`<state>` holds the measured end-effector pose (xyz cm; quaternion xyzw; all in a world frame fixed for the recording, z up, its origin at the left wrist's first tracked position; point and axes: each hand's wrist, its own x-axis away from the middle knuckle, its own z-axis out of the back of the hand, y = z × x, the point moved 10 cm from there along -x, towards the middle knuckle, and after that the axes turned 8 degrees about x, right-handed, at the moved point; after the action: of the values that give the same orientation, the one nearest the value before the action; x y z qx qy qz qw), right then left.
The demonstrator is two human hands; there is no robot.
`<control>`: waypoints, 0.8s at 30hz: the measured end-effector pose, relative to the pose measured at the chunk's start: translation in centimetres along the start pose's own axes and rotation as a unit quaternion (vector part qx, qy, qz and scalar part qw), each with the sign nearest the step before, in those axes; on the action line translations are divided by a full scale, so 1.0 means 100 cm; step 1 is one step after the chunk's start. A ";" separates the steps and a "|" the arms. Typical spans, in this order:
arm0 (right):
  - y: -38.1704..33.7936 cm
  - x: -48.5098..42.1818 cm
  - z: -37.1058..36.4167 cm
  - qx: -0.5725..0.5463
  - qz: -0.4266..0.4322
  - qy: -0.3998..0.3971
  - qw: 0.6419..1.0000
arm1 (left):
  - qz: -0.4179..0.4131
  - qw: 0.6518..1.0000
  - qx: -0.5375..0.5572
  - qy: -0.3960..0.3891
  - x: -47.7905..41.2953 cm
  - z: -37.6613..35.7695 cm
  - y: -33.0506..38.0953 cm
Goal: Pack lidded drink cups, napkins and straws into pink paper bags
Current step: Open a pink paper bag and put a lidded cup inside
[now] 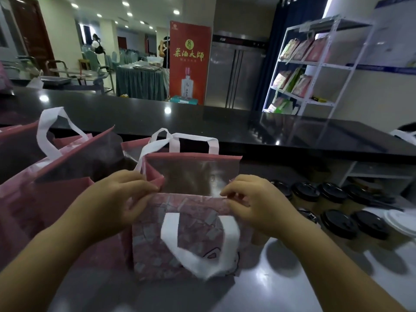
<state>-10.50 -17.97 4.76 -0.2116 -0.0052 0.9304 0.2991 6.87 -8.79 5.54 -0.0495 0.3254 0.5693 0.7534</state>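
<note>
Pink bag (155,255) (inside blurred, perhaps foil-lined): left hand (121,194) and right hand (254,203) pinch its near rim.

Only the arms are shown of the person: the left hand (126,194) and the right hand (254,199), each with its forearm cut off by the lower frame corners. Both are left bare from fingertips to the frame edge (bare arm is all that can be made out through the blur). The fingers are seen as shortish and rounded; the nails can't really be judged. The left forearm (56,251) and right forearm (333,262) get stretched wide toward the corners by the wide-angle lens, and the knuckle and wrist creases are smeared soft.
</note>
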 end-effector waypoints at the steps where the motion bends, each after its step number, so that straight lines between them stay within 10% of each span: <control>1: -0.001 0.001 0.003 -0.014 0.001 0.001 1.000 | 0.005 1.000 0.005 0.000 0.000 0.002 0.001; 11: 0.067 0.013 0.045 -0.025 -0.047 0.087 0.995 | -0.040 0.999 0.017 0.002 -0.032 0.004 0.031; 24: 0.177 0.040 -0.106 0.119 -0.142 -0.292 0.938 | 0.007 0.999 -0.016 -0.047 -0.069 -0.048 0.049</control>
<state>-19.01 -31.48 -8.87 0.1099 -0.0117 0.8930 0.4363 -0.58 -14.91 6.99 -0.0321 0.2807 0.5809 0.7633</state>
